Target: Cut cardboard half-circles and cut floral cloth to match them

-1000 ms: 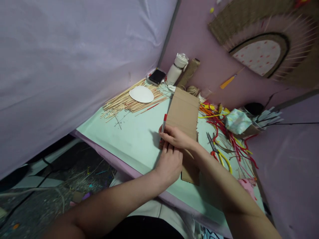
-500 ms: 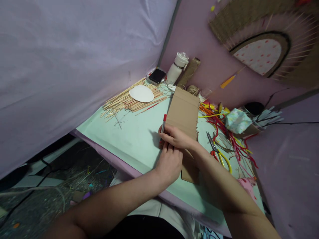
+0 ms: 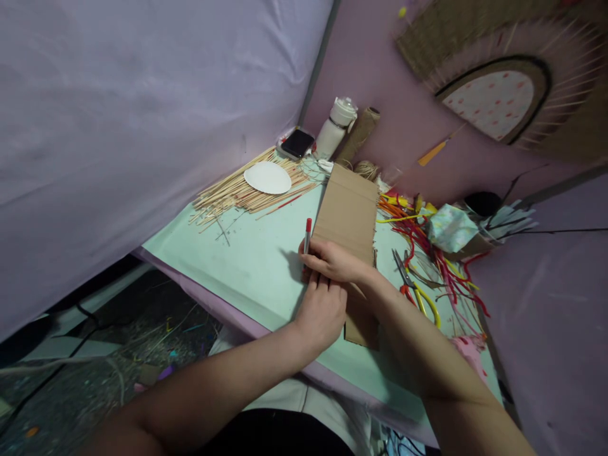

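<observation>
A long brown cardboard strip (image 3: 346,209) lies across the table, running from beneath my forearm up to the back. My right hand (image 3: 330,261) grips a marker pen (image 3: 307,235) with a red end and a pale barrel, held nearly upright over the cardboard's left edge. The pen's tip is hidden behind my fingers. Just below, my left hand (image 3: 322,311) rests flat on the cardboard, its fingers extended and their tips partly covered by my right hand.
Thin sticks (image 3: 237,193) lie at the back left under a white oval disc (image 3: 267,177). A phone (image 3: 297,144) and a white bottle (image 3: 330,132) stand behind. Scissors (image 3: 409,278), coloured pipe cleaners (image 3: 413,228) and a patterned cloth bundle (image 3: 451,229) are on the right.
The pen in my right hand has become slightly more upright, its red end shifting a little left. My left hand holds its place on the cardboard. The whole view has drifted slightly.
</observation>
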Available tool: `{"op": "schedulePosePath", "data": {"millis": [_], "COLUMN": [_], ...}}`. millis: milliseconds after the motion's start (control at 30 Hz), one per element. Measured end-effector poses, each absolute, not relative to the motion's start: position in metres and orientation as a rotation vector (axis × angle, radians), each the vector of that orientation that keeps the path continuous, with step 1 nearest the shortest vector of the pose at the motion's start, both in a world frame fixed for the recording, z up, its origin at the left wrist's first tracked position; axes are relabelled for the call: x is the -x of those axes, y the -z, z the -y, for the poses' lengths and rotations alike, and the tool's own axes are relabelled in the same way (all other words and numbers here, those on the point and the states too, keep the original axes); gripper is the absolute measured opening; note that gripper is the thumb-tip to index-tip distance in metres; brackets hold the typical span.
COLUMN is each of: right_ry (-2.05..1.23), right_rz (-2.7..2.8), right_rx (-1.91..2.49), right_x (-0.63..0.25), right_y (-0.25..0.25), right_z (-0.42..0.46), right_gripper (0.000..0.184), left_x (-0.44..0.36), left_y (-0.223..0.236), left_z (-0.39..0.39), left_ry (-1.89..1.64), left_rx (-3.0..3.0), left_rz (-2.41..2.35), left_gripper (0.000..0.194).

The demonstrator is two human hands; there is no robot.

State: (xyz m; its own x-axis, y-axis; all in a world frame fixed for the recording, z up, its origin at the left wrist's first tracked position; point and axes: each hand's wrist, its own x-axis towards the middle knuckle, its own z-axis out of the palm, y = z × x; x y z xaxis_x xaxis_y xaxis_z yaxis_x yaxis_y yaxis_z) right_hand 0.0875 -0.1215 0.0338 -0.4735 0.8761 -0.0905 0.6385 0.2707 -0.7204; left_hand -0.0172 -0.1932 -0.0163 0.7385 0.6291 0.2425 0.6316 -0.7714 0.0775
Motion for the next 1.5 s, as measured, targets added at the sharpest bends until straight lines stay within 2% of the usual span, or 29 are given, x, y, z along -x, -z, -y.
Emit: {"op": "schedulePosePath", "data": {"millis": [733,1500], "right_ry": [-1.027,-1.117], "right_rz": [2.239,1.956], "right_rx": [1.367,1.313], "right_x": [-0.087,-0.116], "right_y": [-0.035,-0.024], "right_z": [0.12,0.115], "right_gripper": [0.01,0.019], "left_x": [0.017,0.016], "left_y": [0.015,0.014], "left_z": [0.193,0.189], "left_ry": [0.397,0.442], "left_rx": [2.938,2.924], "left_rz": [1.055,1.067], "left_gripper": [0.04,0.052]}}
